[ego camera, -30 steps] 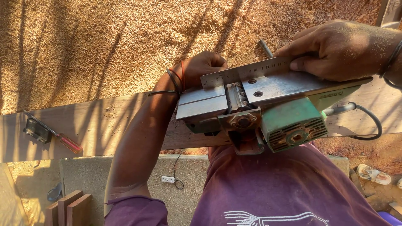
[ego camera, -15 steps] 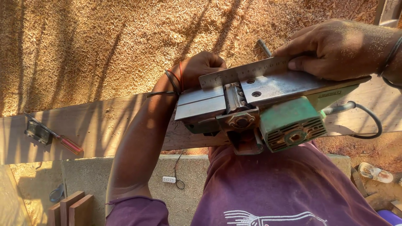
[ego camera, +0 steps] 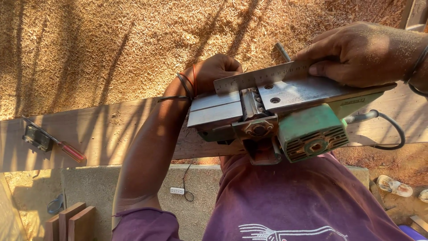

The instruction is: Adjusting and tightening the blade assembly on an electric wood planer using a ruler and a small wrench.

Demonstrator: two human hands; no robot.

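At the far left, a red-handled screwdriver point(ego camera: 67, 150) and a small dark metal block point(ego camera: 37, 138) are seen lying on a long wooden plank point(ego camera: 102, 129) that crosses the scene. Beyond the plank, the ground is covered with wood shavings point(ego camera: 111, 44).

In the middle, the left hand point(ego camera: 215, 71) is seen curled around the far left end of an electric planer point(ego camera: 281, 116), its fingers hidden behind the tool, so their grip cannot be told. Cords are worn at that wrist.

The planer is held upside down above the plank, close to the person's purple shirt point(ego camera: 303, 201). Its flat grey metal sole faces up, with a blade slot across it; its body is worn green with rusty vents.

A steel ruler point(ego camera: 263, 76) is laid along the sole's far edge. At the right, the right hand point(ego camera: 363, 53) is pressed flat on the ruler and sole, fingers extended and together. A black cable point(ego camera: 388, 129) is seen at the right.
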